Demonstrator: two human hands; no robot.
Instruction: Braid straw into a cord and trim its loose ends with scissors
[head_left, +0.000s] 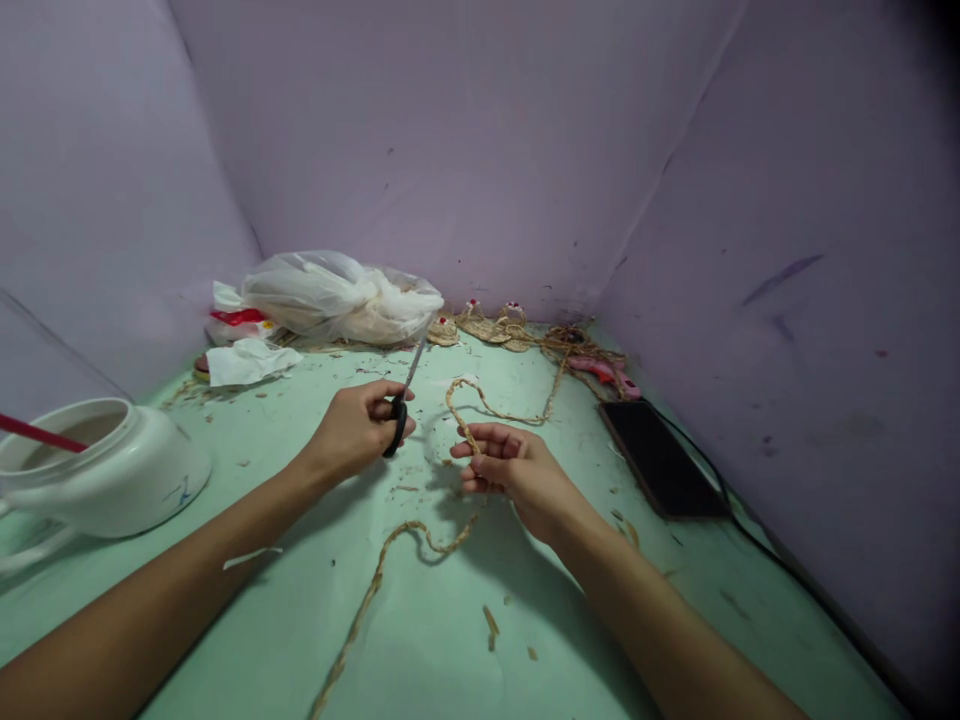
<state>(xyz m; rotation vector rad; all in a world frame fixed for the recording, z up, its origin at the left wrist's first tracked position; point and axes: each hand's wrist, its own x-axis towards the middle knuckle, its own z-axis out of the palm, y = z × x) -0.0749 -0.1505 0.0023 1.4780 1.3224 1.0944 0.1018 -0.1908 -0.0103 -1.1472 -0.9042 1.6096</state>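
Observation:
My left hand (364, 425) is closed around the black handles of a pair of scissors (397, 412), whose blades point up and away. To its right, my right hand (517, 475) pinches a braided straw cord (379, 565) between thumb and fingers. From that grip one part of the cord loops up and runs back to a tangled heap of straw cord (574, 340) at the back right. The other part trails down the green surface (300, 600) to the near edge of the view. The scissors and the cord are apart.
On the left stands a white pot (150, 470) with a red stick (41, 433) in it. A knotted plastic bag (322, 295), a crumpled tissue (251, 362) and small woven pieces with red beads (480, 325) lie along the back. At right are a phone (664, 460) and a black cable (795, 570).

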